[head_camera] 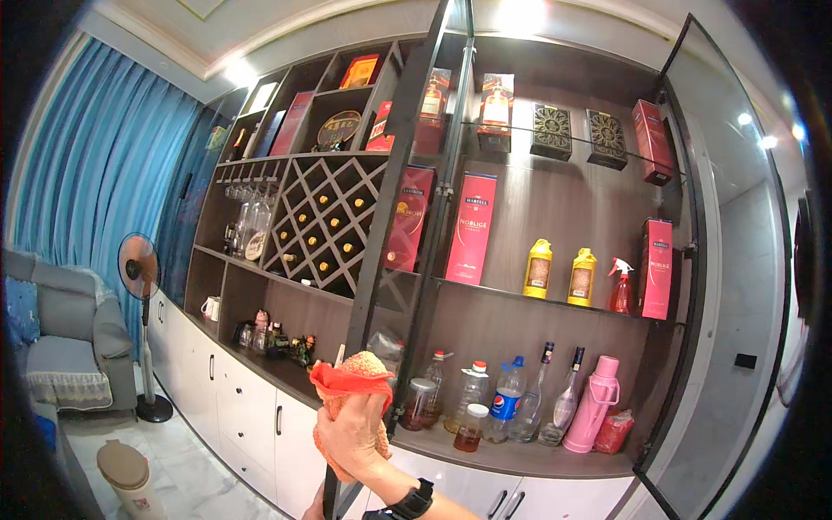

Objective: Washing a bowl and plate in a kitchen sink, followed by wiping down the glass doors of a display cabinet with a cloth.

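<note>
My right hand point(354, 434), with a black band on its wrist, is closed around an orange cloth point(341, 406). The cloth is bunched against the dark frame of an open glass cabinet door point(379, 260), near its lower part. At the bottom edge of the picture, a small part of my left hand point(314, 506) shows beside the lower end of that frame. Its fingers are mostly hidden. Behind the door is a dark wood display cabinet point(559, 195) with glass shelves.
On the cabinet's lower shelf stand a Pepsi bottle point(506, 403), a jar of dark liquid point(469, 429) and a pink thermos flask point(593, 403). Yellow bottles point(538, 268) and Martell boxes point(472, 227) stand above. Another glass door point(728, 260) hangs open. Leftward are a fan point(138, 266) and a bin point(123, 468).
</note>
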Available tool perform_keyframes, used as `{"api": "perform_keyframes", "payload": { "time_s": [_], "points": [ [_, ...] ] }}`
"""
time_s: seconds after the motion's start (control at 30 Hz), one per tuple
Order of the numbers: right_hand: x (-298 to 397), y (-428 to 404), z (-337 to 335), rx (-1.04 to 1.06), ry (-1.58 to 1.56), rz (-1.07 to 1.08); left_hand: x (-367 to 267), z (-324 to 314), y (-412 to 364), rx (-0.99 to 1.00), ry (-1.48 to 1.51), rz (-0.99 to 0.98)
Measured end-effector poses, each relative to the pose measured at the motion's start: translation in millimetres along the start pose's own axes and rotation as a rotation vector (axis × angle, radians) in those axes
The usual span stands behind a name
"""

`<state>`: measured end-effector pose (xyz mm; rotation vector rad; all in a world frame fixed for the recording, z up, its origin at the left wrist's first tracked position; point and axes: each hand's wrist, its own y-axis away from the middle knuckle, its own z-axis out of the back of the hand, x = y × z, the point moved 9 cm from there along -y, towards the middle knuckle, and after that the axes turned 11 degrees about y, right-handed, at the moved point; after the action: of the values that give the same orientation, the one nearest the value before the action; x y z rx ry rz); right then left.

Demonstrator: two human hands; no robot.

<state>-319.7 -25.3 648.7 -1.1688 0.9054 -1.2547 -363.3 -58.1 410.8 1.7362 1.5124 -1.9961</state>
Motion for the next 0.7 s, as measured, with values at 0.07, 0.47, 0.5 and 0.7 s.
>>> {"api": "perform_keyframes", "payload": {
  "time_s": [0.07,0.47,0.5,0.7],
  "points": [
    [-5.0,0.7,4.1,0.048,-0.034,0.030,2.9,-0.6,7.1,-0.062,0.146,0.091],
    [-16.7,22.6,30.1,0.214,-0.297,0.112,40.9,14.0,40.1,-0.071,-0.204,0.009],
    [-19.4,20.5,45.0,0.019,-0.373,0.053,33.3,10.7,40.4,-0.083,-0.103,0.049],
    [-44.0,45.3,29.4,0.101,-0.621,-0.023,8.4,11.1,41.5,-0.173,-0.121,0.238]
  ]
}}
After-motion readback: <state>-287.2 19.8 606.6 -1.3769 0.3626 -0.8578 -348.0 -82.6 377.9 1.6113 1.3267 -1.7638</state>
